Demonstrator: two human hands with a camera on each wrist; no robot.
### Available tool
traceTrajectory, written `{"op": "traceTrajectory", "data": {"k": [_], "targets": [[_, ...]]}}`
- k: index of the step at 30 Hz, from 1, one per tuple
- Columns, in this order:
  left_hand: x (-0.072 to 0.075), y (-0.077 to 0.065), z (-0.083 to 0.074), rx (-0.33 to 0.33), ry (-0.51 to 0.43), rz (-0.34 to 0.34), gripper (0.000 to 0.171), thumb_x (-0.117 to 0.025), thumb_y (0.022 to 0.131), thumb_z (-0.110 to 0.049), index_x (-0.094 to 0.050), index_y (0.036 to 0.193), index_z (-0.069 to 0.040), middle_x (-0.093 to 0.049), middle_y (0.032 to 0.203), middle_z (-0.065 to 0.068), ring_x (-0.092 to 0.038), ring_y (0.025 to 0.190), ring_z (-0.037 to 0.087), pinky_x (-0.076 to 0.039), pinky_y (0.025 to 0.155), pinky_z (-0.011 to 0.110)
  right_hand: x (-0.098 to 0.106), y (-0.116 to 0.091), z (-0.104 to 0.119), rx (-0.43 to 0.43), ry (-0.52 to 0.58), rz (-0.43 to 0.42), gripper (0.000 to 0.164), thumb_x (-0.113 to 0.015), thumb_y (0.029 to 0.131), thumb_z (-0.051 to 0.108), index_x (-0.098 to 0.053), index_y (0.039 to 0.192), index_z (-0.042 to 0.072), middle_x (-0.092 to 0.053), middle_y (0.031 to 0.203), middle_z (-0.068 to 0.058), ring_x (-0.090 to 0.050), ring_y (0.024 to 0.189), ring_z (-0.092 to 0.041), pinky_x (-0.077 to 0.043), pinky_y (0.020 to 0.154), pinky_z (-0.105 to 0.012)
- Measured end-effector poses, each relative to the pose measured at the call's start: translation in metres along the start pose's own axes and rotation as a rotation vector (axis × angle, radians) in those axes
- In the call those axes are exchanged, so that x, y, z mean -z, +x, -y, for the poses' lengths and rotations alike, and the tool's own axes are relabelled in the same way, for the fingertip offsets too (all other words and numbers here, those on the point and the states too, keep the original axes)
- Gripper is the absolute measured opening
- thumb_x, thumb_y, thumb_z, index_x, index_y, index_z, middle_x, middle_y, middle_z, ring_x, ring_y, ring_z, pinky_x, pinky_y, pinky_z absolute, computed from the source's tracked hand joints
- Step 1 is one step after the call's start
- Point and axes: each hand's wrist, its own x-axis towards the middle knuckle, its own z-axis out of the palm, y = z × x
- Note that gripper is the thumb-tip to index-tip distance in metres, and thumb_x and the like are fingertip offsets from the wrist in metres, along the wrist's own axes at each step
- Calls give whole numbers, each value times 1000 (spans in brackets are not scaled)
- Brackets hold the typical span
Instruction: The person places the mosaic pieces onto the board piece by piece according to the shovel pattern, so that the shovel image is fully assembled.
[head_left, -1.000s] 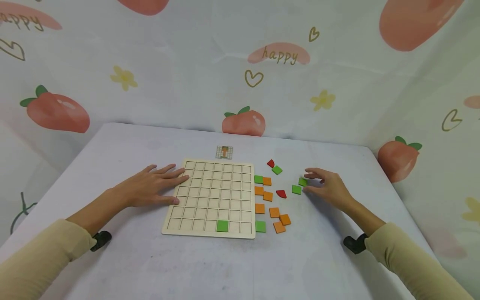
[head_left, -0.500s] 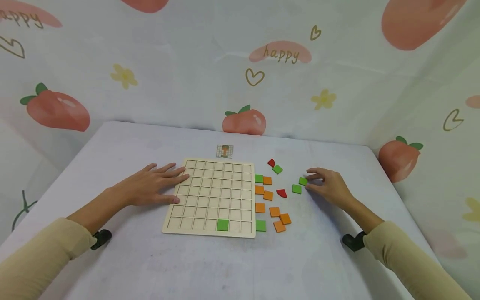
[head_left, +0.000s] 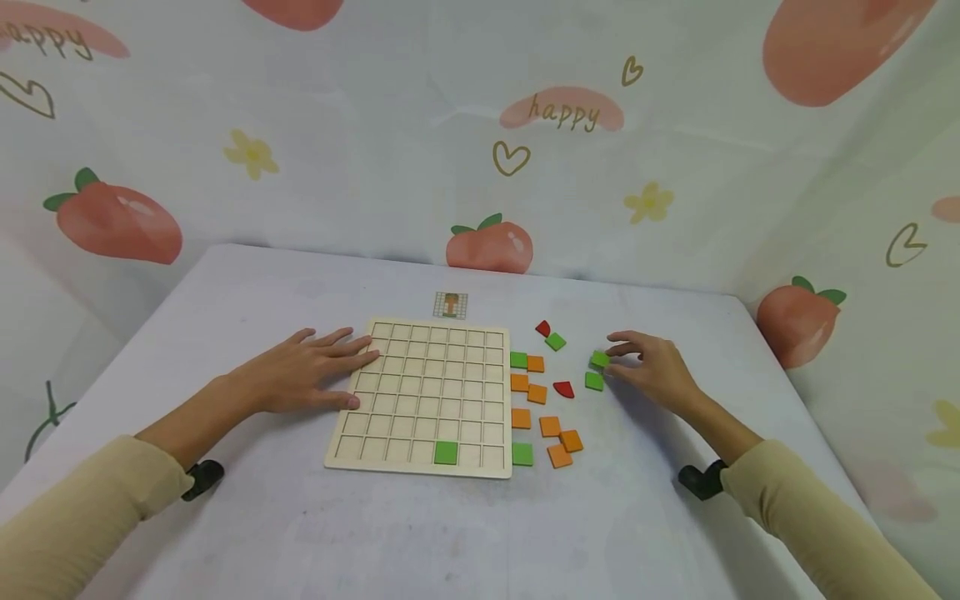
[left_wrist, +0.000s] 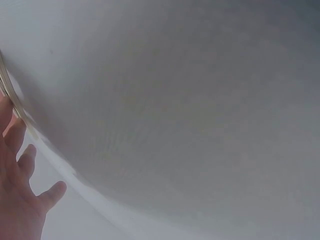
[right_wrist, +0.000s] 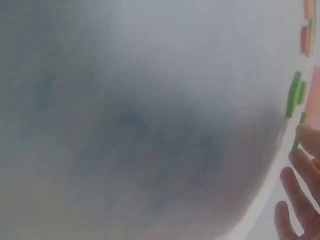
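Observation:
A pale wooden grid board lies flat on the table, with one green square tile in its bottom row. My left hand rests with spread, straight fingers over the board's left edge; the left wrist view catches its fingertips right at that edge. Right of the board, my right hand pinches a green square tile between thumb and index finger. In the right wrist view this tile shows edge-on between those fingers. Another green tile lies just in front of it.
Several orange square tiles lie along the board's right side, with two red quarter-round pieces and more green tiles among them. A small pattern card lies behind the board. A printed cloth hangs at the back.
My right hand has taken hold of the green tile and shifted it slightly left, over toward the other green tile. The left hand stays in place on the board.

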Motion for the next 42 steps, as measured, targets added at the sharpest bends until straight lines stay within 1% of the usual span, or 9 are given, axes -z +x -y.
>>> {"op": "traceTrajectory", "data": {"k": [5, 11, 17, 21, 25, 31, 36, 39, 42], "targets": [[-2, 0, 1, 6, -3, 1, 75, -49, 94, -68, -40, 154, -24, -34, 160, 3, -26, 148, 35, -24, 108, 70, -4, 4, 15, 13, 33, 8, 44, -77, 87, 11, -63, 127, 0, -74, 107, -14, -61, 113, -35, -50, 93, -55], [0, 1, 0, 4, -4, -7, 74, -49, 93, -68, -43, 153, -23, -36, 159, 4, -27, 147, 36, -24, 108, 70, -14, 5, 39, 45, 59, 40, 44, -79, 86, 13, -64, 126, 2, -75, 105, -9, -62, 114, -32, -50, 93, -53], [1, 1, -1, -3, 5, -10, 75, -49, 93, -68, -43, 153, -23, -36, 159, 4, -28, 147, 36, -25, 108, 70, -29, -1, 69, 148, 78, 66, 44, -81, 84, 12, -65, 124, 2, -76, 101, -5, -67, 107, -28, -53, 89, -51], [2, 1, -1, -9, 19, -11, 74, -50, 93, -67, -44, 152, -22, -37, 159, 4, -28, 147, 36, -26, 108, 69, -38, -7, 89, 233, 137, 110, 44, -82, 83, 12, -66, 122, 2, -76, 100, -1, -70, 101, -22, -54, 88, -46], [2, 1, -1, -8, 21, -3, 74, -49, 94, -67, -43, 153, -22, -36, 159, 4, -27, 147, 35, -26, 108, 69, -46, -10, 105, 306, 173, 140, 40, -81, 83, 9, -67, 120, 1, -75, 98, 1, -70, 98, -20, -54, 82, -41], [1, 1, -1, -4, 21, 3, 75, -48, 94, -68, -42, 153, -23, -36, 159, 4, -27, 148, 35, -26, 108, 69, -55, -11, 123, 368, 210, 190, 40, -80, 84, 11, -67, 121, 2, -76, 99, 2, -69, 101, -16, -54, 86, -42], [0, 1, 0, -7, 24, -3, 75, -49, 93, -68, -42, 153, -23, -35, 159, 4, -27, 148, 35, -26, 108, 68, -62, -12, 139, 418, 208, 215, 41, -81, 84, 15, -67, 120, 3, -76, 100, 2, -68, 102, -15, -55, 84, -41], [-1, 2, 1, -4, 21, -6, 76, -50, 93, -68, -42, 153, -23, -35, 160, 3, -27, 148, 35, -26, 109, 68, -66, -12, 148, 430, 197, 232, 40, -81, 84, 16, -67, 120, 4, -76, 100, 4, -67, 104, -15, -52, 88, -38], [-2, 3, 1, -2, 19, -6, 76, -49, 93, -69, -42, 153, -24, -35, 160, 3, -27, 148, 35, -26, 109, 68, -72, -12, 155, 444, 196, 247, 39, -81, 84, 16, -68, 120, 5, -76, 99, 4, -67, 103, -14, -50, 87, -37]]}}
